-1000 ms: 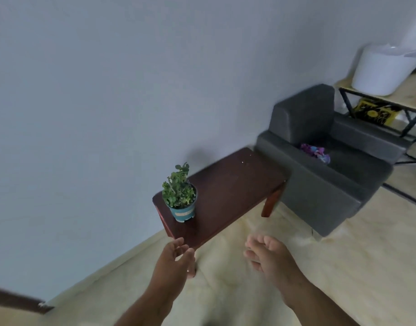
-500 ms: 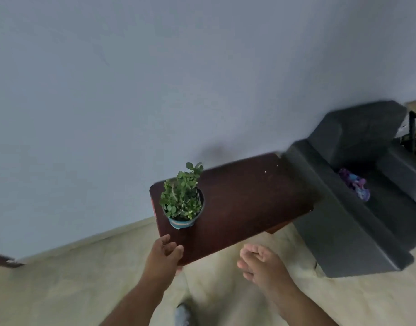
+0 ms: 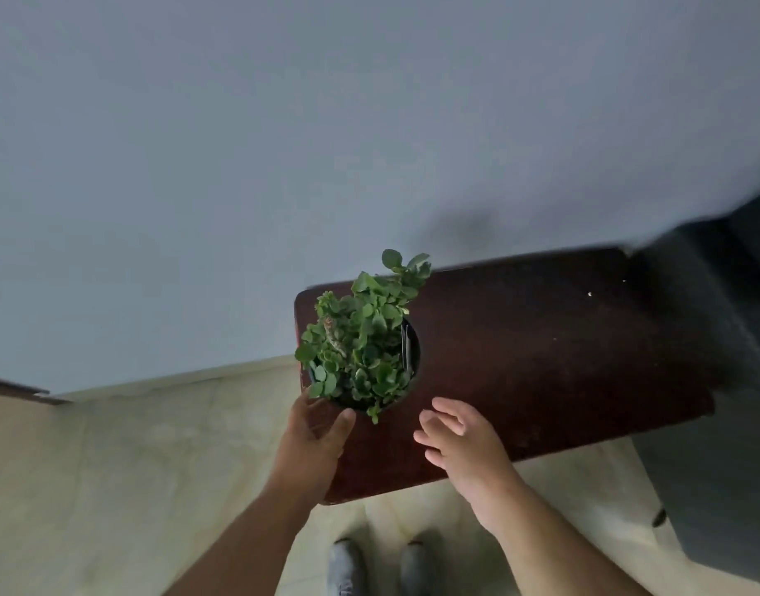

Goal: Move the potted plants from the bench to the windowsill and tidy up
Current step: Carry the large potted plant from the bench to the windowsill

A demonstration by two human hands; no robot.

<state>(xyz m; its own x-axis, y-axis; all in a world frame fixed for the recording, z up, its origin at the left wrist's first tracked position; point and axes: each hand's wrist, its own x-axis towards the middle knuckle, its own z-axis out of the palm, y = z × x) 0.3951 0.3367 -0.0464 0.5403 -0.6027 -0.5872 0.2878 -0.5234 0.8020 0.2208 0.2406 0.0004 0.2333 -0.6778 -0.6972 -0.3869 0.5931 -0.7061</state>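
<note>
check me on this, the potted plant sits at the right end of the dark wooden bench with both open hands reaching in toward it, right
Not quite: the potted plant sits at the left end of the dark wooden bench, not the right, as the head view shows. The rest holds: the left hand and right hand are both open, reaching toward it.
</note>
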